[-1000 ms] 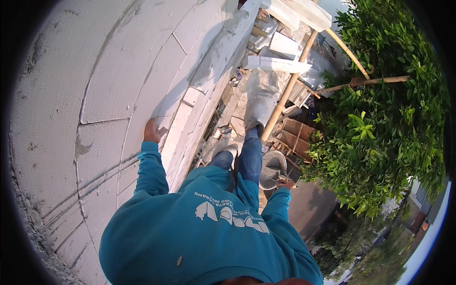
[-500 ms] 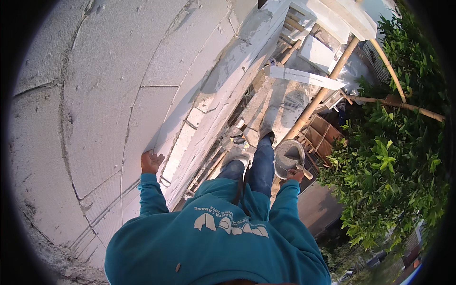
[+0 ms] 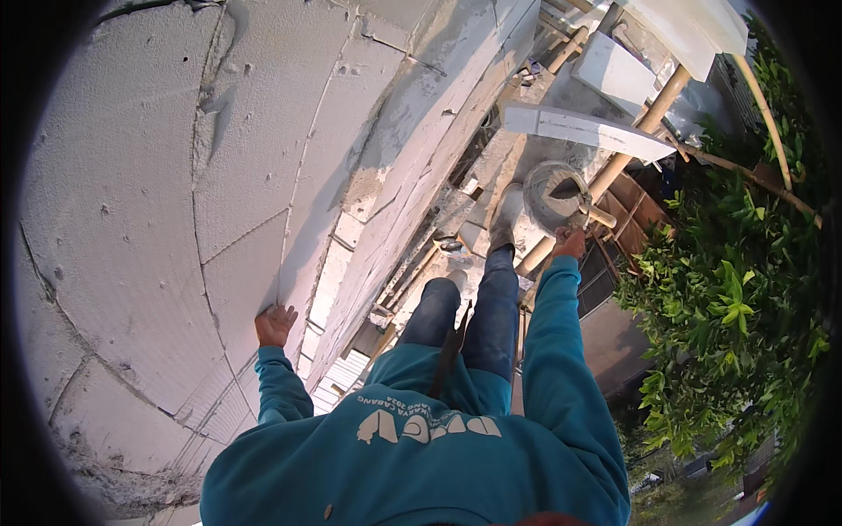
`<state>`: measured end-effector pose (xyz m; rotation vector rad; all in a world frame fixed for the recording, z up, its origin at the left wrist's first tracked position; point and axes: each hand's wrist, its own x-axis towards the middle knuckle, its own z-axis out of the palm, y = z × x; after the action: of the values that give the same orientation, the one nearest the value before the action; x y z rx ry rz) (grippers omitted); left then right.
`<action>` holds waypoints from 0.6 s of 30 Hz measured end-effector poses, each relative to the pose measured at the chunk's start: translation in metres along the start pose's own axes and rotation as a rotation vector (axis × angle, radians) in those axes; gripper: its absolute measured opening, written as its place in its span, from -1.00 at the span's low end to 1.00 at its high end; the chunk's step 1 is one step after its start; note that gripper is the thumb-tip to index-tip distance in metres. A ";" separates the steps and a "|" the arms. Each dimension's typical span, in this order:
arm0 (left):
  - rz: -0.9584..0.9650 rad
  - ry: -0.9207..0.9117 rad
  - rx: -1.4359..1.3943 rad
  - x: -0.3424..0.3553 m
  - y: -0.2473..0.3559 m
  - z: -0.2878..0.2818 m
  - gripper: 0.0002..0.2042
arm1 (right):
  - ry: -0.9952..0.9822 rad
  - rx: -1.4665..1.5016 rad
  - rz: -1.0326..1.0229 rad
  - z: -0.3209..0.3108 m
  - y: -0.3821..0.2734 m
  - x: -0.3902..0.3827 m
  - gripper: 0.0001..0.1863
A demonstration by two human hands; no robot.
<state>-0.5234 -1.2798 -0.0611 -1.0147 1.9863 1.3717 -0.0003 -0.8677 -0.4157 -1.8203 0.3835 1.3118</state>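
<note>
My left hand (image 3: 276, 325) rests with spread fingers against a wall of pale blocks (image 3: 254, 167), whose joints show as grey lines. On the other side, my right hand (image 3: 570, 241) is closed at the near rim of a round grey bucket (image 3: 531, 200) and holds it out ahead of me. Inside the bucket lies a dark pointed blade, apparently a trowel, and its light wooden handle (image 3: 602, 216) sticks out over the rim beside my fingers. How my fingers wrap the rim is partly hidden.
Bamboo poles (image 3: 665, 98) stand at the right, next to leafy green bushes (image 3: 732, 298). A long white block (image 3: 588, 131) lies across ahead, with a white slab (image 3: 614, 72) beyond it. Below my legs (image 3: 491, 307) is a narrow walkway cluttered with scraps and planks.
My right arm has stretched forward, carrying the bucket farther ahead. My left hand has opened out more against the wall. The view has shifted, and my legs have changed position.
</note>
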 end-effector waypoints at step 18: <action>0.096 0.008 -0.073 0.015 -0.024 -0.019 -0.58 | -0.376 -0.713 0.059 0.124 0.007 0.048 -0.44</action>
<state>-0.5130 -1.3069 -0.0793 -0.9687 2.0274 1.5028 -0.0634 -0.7664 -0.4744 -2.0515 -0.2785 1.9544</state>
